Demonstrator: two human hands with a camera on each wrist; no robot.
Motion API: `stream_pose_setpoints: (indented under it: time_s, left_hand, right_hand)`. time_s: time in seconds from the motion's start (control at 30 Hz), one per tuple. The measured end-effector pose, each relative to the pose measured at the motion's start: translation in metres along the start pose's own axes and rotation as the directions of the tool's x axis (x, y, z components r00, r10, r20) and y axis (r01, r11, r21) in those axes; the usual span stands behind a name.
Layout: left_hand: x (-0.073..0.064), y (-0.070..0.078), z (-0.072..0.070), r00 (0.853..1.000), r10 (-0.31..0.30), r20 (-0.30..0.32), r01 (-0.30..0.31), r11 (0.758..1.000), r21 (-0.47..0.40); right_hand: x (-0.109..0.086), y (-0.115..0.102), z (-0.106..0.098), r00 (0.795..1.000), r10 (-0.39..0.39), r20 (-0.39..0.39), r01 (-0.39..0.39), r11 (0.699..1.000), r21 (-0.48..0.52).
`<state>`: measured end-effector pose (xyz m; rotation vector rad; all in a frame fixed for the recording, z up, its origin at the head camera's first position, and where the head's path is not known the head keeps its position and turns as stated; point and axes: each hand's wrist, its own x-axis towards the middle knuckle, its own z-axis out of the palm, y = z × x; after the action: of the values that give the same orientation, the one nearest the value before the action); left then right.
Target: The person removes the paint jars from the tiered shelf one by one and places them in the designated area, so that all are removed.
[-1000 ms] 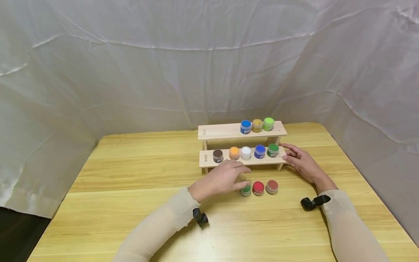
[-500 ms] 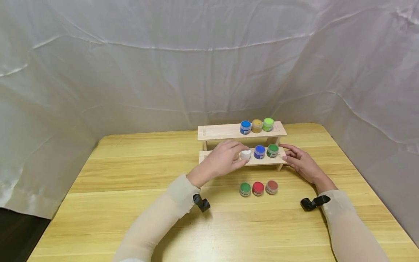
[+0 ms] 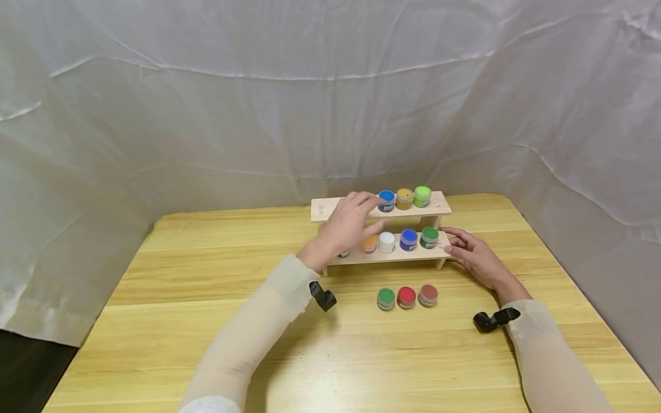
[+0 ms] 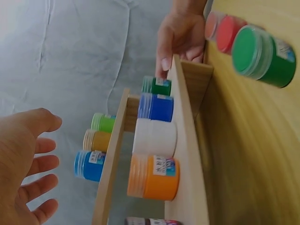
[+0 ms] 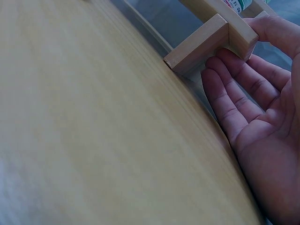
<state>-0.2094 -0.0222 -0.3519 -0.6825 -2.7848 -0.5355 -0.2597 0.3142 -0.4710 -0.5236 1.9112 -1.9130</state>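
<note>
Here, a sky-blue paint jar (image 3: 389,201) stands on the upper shelf (image 3: 322,210) of a two-tier wooden rack (image 3: 397,256), leftmost of three, beside a mustard-yellow jar (image 3: 404,198) and a lime-green jar (image 3: 422,197). A person's left hand (image 3: 353,221) hangs just beside it, fingers spread and thumb set apart; the left wrist view shows a gap between fingertips and jar. The right hand (image 3: 477,261) grips the right end of the lower shelf (image 3: 356,259), thumb on top and fingers beneath. Along that shelf, from the left, sit a dark brown jar (image 4: 152,221), largely hidden behind the left wrist in the head view, an orange jar (image 3: 369,245), a white jar (image 3: 386,242), a royal-blue jar (image 3: 408,240) and a dark green jar (image 3: 429,238). In front of the rack, a green jar (image 3: 385,299), a red jar (image 3: 406,297) and a reddish-brown jar (image 3: 428,295) form a row on the wood-grain table (image 3: 206,258). Behind everything hangs a creased grey sheet (image 3: 310,115).
</note>
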Motion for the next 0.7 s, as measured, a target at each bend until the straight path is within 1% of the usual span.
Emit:
stream_pose_setpoints:
  time_s: [0.23, 0.33, 0.5, 0.7]
  left_hand:
    - [0.016, -0.006, 0.002, 0.998, -0.052, -0.022, 0.051, 0.998, -0.035]
    - [0.022, -0.007, 0.002, 0.997, -0.070, -0.019, 0.069, 0.997, -0.034]
    - [0.030, -0.008, 0.003, 0.993, -0.114, 0.023, 0.115, 0.993, -0.023]
    - [0.039, -0.011, 0.006, 0.986, -0.152, 0.066, 0.153, 0.988, -0.012]
  right_hand:
    - [-0.001, 0.000, 0.000, 1.000, -0.012, 0.015, 0.012, 1.000, 0.025]
    - [-0.001, 0.000, -0.001, 1.000, -0.016, 0.023, 0.015, 0.999, 0.041]
    - [-0.001, 0.001, -0.001, 1.000, -0.013, 0.027, 0.012, 0.999, 0.053]
    - [-0.001, 0.000, -0.001, 1.000, 0.005, 0.015, -0.006, 0.999, 0.039]
